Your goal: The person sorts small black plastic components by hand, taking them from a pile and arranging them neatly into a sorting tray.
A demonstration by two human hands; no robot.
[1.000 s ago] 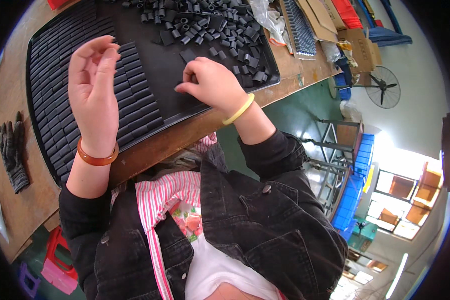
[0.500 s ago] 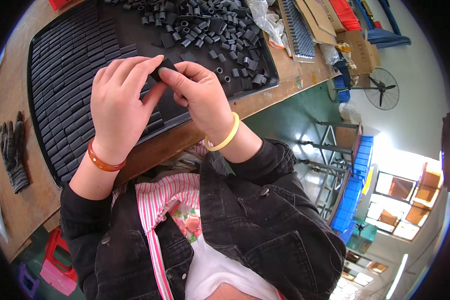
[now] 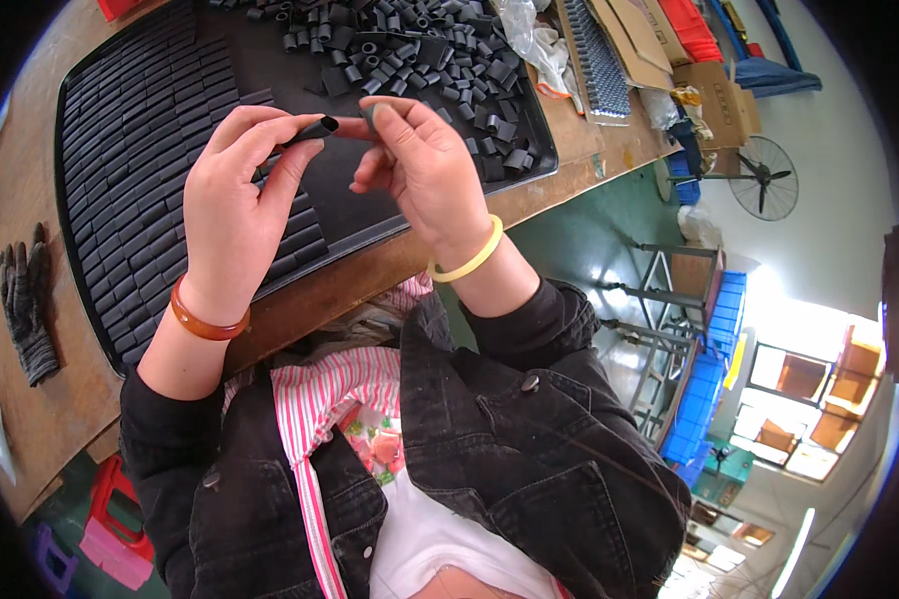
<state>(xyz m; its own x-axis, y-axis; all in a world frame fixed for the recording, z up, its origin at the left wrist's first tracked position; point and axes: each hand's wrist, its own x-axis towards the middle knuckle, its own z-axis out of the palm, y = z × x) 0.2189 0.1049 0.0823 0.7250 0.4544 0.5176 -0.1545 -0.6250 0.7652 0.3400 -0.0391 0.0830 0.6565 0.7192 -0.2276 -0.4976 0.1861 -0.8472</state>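
Over the black tray (image 3: 355, 237), my left hand (image 3: 238, 190) pinches a short black tube (image 3: 313, 131) between thumb and fingertips. The tube's open end faces my right hand. Just to the right, my right hand (image 3: 425, 165) has its thumb pressed toward the index finger, with a small dark bit at the tips that is too small to name. One of its fingers stretches toward the tube. Closely packed rows of black tubes (image 3: 140, 180) fill the tray's left part. Loose black tubes (image 3: 410, 60) lie heaped at its far right.
A dark grey work glove (image 3: 27, 304) lies on the wooden table (image 3: 80, 409) left of the tray. Plastic bags (image 3: 539, 45) and cardboard (image 3: 624, 40) sit at the right. Stools (image 3: 120, 529) stand below left; a fan (image 3: 764, 177) stands off right.
My right hand has drawn away a little to the right from my left hand. The tube stays in my left fingers, and its open end now shows.
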